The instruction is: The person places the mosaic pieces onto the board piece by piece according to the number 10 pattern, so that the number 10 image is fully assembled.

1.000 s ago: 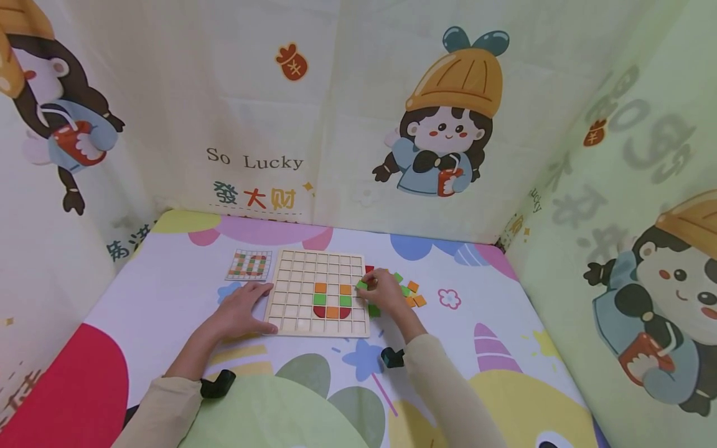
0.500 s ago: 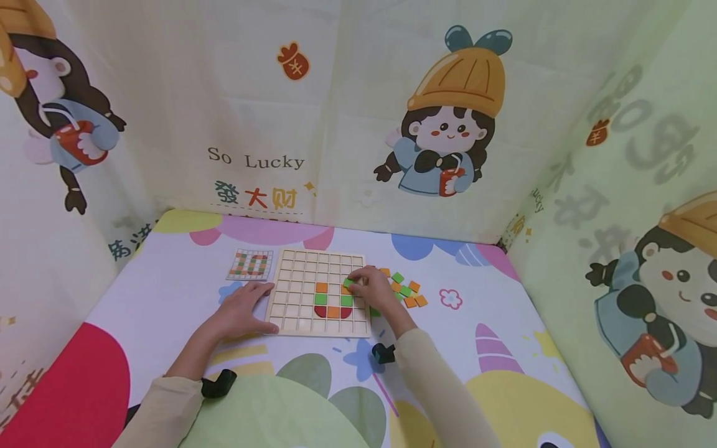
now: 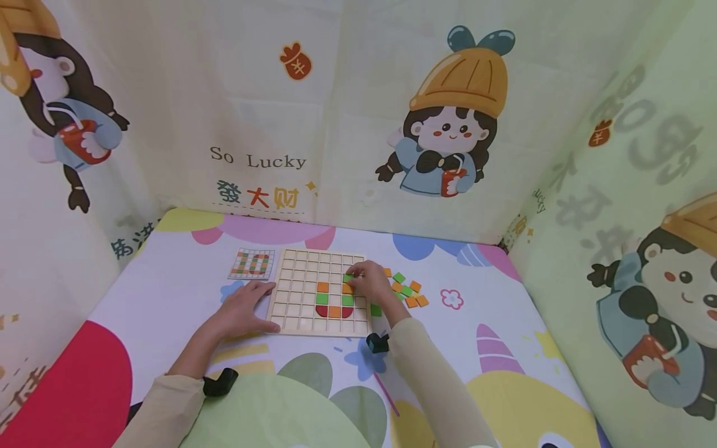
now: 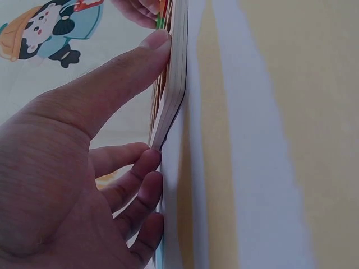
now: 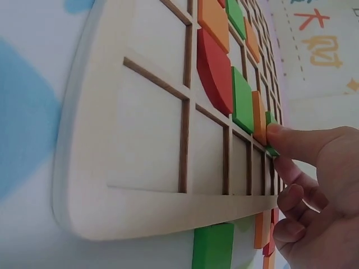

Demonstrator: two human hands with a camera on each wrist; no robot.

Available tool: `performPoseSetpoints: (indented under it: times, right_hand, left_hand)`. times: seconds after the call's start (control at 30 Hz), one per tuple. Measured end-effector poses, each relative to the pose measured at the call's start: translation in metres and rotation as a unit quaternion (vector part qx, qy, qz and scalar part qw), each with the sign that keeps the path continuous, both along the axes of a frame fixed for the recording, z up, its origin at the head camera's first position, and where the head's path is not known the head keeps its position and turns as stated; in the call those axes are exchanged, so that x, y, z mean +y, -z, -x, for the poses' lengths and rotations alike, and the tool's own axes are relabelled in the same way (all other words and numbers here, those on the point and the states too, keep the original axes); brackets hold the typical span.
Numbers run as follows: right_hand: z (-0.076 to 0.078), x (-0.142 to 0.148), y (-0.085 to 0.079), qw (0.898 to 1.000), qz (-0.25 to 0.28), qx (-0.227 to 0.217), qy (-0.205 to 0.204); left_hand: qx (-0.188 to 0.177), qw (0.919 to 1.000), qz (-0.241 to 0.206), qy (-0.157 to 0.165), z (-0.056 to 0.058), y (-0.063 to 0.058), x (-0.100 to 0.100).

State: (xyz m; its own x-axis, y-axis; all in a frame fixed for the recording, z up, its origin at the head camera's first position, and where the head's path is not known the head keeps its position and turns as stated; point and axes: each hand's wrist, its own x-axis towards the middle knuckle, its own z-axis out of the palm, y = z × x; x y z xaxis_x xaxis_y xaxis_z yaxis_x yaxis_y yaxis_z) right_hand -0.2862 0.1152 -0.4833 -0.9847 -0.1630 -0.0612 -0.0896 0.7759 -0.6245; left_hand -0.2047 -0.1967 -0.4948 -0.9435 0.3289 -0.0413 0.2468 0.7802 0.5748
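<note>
A square wooden grid board (image 3: pixel 294 294) lies on the table, holding a U-shaped group of red, orange and green tiles. My right hand (image 3: pixel 371 283) pinches a green square tile (image 5: pixel 270 119) between thumb and finger, at the board's right part, just beyond the right-hand orange tile (image 5: pixel 258 117). Whether the green tile sits fully in its cell is hidden by the fingers. At the left edge of the board, my left hand (image 3: pixel 242 310) is spread, its thumb (image 4: pixel 120 78) touching the rim near the front corner and its fingertips (image 4: pixel 148 159) touching the side further back.
Left of the board lies a pattern card (image 3: pixel 251 263) with a coloured grid printed on it. Loose orange and green tiles (image 3: pixel 406 290) are scattered to the right, with a green tile (image 5: pixel 213 246) close to the board's edge. Printed curtains (image 3: pixel 336 124) surround the table.
My right hand has carried the green tile leftward from the board's right edge to the cell beyond the right orange tile. The left hand stays at the board's left edge.
</note>
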Motion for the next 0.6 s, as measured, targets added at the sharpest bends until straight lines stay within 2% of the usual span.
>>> performPoseSetpoints:
  times: [0.27,0.6]
  right_hand:
    - [0.0002,-0.0038,-0.0029,1.0,0.01,-0.02,0.017]
    - [-0.0031,0.0,-0.0015,0.999,0.035,-0.023,0.024]
  left_hand:
    - [0.0,1.0,-0.001,0.002,0.0001,-0.0005,0.0011]
    - [-0.002,1.0,0.001,-0.002,-0.0006,-0.0023,0.0014]
